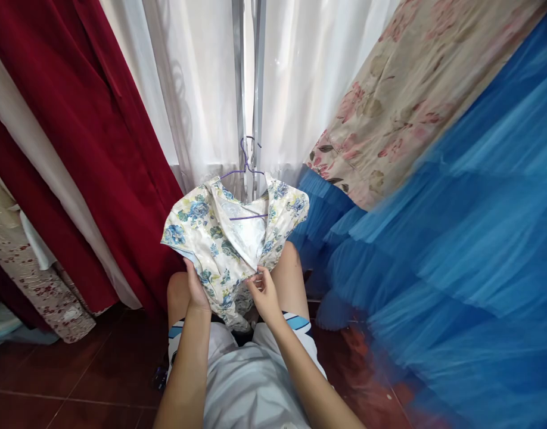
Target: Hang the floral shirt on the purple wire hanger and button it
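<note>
A short-sleeved cream dress or top with blue flowers [222, 253] hangs on a thin purple hanger [245, 168] above my knees. Its crossed V-neck shows a pale lining and the hanger's lower bar. My left hand [195, 289] grips the garment's side below the sleeve, with the thumb up along the edge and the other fingers hidden behind the cloth. At the bottom point of the neckline, my right hand [263, 290] pinches the fabric where the two front panels meet. The garment's lower part droops between my thighs.
Dark red cloth [90, 137] and other garments hang at the left. Blue ruffled tulle [434, 256] and a beige floral cloth [381, 101] hang at the right. White curtains [197, 77] and metal poles [249, 71] stand ahead, above a red tiled floor [99, 369].
</note>
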Action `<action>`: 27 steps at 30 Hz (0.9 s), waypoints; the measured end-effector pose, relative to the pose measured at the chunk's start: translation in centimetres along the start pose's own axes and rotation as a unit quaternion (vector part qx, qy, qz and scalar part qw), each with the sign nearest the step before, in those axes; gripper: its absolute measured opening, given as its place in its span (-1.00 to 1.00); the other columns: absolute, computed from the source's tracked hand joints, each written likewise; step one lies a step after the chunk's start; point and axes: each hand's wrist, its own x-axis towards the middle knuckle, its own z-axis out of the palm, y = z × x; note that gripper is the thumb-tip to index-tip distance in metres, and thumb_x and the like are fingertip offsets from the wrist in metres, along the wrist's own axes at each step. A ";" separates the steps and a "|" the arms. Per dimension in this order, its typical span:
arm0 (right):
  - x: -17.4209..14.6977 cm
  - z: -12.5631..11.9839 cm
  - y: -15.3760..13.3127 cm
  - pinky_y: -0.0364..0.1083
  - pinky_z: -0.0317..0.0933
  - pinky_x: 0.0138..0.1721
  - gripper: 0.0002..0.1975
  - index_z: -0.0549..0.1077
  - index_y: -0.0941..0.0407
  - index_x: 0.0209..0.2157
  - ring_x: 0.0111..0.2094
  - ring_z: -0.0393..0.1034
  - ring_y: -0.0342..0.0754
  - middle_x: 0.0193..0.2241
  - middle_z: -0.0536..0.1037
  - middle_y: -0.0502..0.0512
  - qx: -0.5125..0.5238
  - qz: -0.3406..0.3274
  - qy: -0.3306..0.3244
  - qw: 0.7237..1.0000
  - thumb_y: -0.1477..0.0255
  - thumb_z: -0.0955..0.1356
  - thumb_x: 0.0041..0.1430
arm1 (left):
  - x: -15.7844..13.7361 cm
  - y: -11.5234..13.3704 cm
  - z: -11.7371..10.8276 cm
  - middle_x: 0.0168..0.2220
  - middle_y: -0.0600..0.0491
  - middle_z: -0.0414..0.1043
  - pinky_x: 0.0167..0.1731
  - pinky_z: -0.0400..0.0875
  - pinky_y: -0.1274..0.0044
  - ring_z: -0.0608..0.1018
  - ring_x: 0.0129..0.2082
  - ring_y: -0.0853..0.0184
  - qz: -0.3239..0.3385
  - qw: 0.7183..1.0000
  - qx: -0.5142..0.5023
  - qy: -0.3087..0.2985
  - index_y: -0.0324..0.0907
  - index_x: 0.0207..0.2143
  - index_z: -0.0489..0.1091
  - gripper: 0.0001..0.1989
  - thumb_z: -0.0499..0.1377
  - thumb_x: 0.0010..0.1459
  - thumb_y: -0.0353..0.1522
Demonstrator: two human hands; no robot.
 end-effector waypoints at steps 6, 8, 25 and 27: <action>-0.2 -1.2 -0.5 -0.15 0.06 -0.48 -0.76 0.33 0.10 -0.47 -0.50 0.17 -0.12 -0.54 0.30 -0.02 -0.035 -0.040 -0.018 0.998 0.25 0.33 0.17 | -0.1 0.9 -1.3 -0.08 -0.10 0.54 0.05 0.42 0.26 0.49 0.07 -0.05 -0.046 0.989 0.117 -0.073 -0.18 0.03 0.43 -0.30 0.36 -0.12 0.00; -0.7 -1.6 -0.4 -0.16 0.03 -0.48 -0.76 0.30 0.10 -0.48 -0.52 0.11 -0.14 -0.57 0.23 -0.06 -0.025 -0.040 -0.003 0.999 0.26 0.32 0.18 | 0.4 1.2 -1.5 -0.09 -0.10 0.53 0.08 0.39 0.27 0.51 0.04 0.03 -0.060 0.980 0.176 -0.075 -0.19 0.03 0.41 -0.40 0.40 -0.07 -0.19; -3.3 -5.1 -3.5 -0.15 0.08 -0.45 -0.84 0.33 0.11 -0.50 -0.50 0.20 -0.13 -0.53 0.35 -0.03 -0.160 -0.066 -0.112 0.979 0.42 0.33 0.15 | -4.1 -0.1 2.7 -0.44 0.11 0.44 -0.40 0.28 0.57 0.41 -0.46 0.37 0.055 0.762 0.554 -0.330 -0.07 -0.07 0.51 -0.69 0.10 0.17 -0.44; -3.3 -5.1 -3.3 -0.15 0.09 -0.45 -0.86 0.34 0.11 -0.51 -0.50 0.21 -0.13 -0.53 0.36 -0.03 -0.167 -0.060 -0.117 0.977 0.45 0.33 0.13 | -4.2 -0.8 2.5 -0.47 0.12 0.43 -0.41 0.27 0.57 0.41 -0.48 0.36 0.028 0.756 0.566 -0.327 -0.07 -0.01 0.48 -0.63 0.06 0.17 -0.45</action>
